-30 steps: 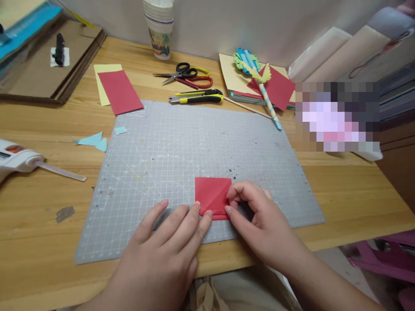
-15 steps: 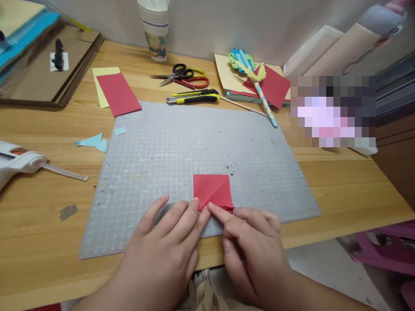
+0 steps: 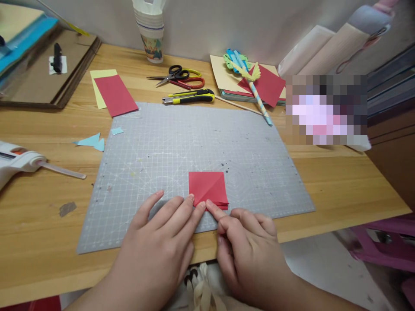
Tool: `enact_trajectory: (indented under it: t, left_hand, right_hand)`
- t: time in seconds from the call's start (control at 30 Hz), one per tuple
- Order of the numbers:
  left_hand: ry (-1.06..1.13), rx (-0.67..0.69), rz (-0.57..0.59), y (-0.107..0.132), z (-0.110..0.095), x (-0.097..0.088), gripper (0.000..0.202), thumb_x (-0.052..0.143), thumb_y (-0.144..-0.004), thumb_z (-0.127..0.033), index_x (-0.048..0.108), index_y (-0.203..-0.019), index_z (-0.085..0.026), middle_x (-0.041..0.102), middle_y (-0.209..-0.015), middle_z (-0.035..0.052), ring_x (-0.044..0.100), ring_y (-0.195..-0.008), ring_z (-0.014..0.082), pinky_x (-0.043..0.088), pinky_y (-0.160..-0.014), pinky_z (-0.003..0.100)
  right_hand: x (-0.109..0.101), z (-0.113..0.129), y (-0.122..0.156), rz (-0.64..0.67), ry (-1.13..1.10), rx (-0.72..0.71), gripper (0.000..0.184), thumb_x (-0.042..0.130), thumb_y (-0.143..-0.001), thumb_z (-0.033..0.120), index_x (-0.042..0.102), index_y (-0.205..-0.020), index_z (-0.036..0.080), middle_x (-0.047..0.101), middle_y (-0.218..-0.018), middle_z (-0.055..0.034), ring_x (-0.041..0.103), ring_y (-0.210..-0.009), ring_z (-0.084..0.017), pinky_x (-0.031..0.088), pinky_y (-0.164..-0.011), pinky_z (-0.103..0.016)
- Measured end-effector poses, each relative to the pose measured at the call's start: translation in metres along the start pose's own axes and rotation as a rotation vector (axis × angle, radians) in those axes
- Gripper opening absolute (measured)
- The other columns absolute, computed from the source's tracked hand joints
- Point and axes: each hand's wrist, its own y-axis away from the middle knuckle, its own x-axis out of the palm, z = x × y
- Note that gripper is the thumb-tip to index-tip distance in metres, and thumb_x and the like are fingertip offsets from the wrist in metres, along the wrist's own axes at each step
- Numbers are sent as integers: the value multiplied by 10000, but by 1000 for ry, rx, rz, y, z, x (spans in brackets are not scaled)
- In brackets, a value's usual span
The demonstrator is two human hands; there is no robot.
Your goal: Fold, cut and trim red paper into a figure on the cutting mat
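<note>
A small folded red paper square (image 3: 207, 188) lies on the grey cutting mat (image 3: 181, 142) near its front edge. My left hand (image 3: 162, 242) lies flat on the mat with fingers stretched out, its fingertips pressing the paper's lower left corner. My right hand (image 3: 246, 246) has its index finger extended onto the paper's lower edge, while its other fingers are curled under. Neither hand grips anything.
Behind the mat lie scissors (image 3: 177, 75), a yellow-black utility knife (image 3: 189, 97), red and yellow paper sheets (image 3: 113, 93), a paper stack with a paper craft stick (image 3: 249, 80) and stacked cups (image 3: 151, 30). A glue gun (image 3: 19, 160) and blue scraps (image 3: 92, 141) lie left.
My right hand left the paper's right side, moved down to the lower edge, and now presses there with its index fingertip. The left hand stayed in place on the lower left corner.
</note>
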Motion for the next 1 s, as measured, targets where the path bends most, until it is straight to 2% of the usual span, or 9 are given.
enact_trajectory:
  t: [0.13,0.23,0.4,0.53,0.63,0.8,1.0]
  left_hand:
    - [15,-15,11,-1,1,-1,320,443,-960,-252,667,-1187,-220,724,-1153,27,634,-1033,199,219,-1102,384]
    - [14,-11,22,0,2,-1,314,450,-955,-254,670,-1178,-228,716,-1171,26,628,-1043,203,221,-1101,393]
    - [-6,-33,26,-1,-4,0,333,415,-961,-238,685,-1155,-210,716,-1143,43,616,-1029,210,228,-1086,404]
    - [-30,-63,-20,-5,-17,6,315,474,-947,-342,687,-1157,-244,690,-1150,59,576,-1047,247,244,-1041,427]
    - [-43,-51,-51,-8,-22,9,322,472,-949,-370,690,-1150,-245,687,-1056,66,553,-1002,252,283,-955,411]
    - [-112,-24,-17,-10,-16,2,303,423,-963,-242,713,-1047,-214,659,-870,45,537,-875,241,316,-794,381]
    - [-21,-96,48,-5,-7,-2,283,415,-965,-234,689,-1035,-238,627,-852,28,517,-862,240,323,-793,402]
  right_hand:
    - [-6,-5,2,22,8,47,402,469,-805,48,577,-1171,171,731,-873,-23,605,-797,-203,273,-737,-358]
    - [-11,-13,5,13,6,121,402,487,-802,60,586,-1172,182,689,-800,-8,595,-746,-184,274,-740,-346]
    - [-17,-21,10,21,32,108,388,475,-826,68,591,-1180,175,666,-783,1,585,-731,-169,269,-743,-337]
    - [-18,-20,9,13,65,61,370,466,-859,89,587,-1204,146,667,-782,-2,582,-729,-168,262,-742,-343]
    - [-18,-20,9,14,78,60,352,474,-877,114,587,-1209,141,670,-781,-4,580,-728,-171,259,-742,-348]
    - [-19,-22,7,19,77,47,374,476,-875,116,579,-1233,146,659,-757,8,570,-714,-165,254,-742,-343]
    - [-20,-24,6,18,73,43,373,465,-870,107,595,-1218,141,638,-731,20,562,-685,-158,252,-747,-344]
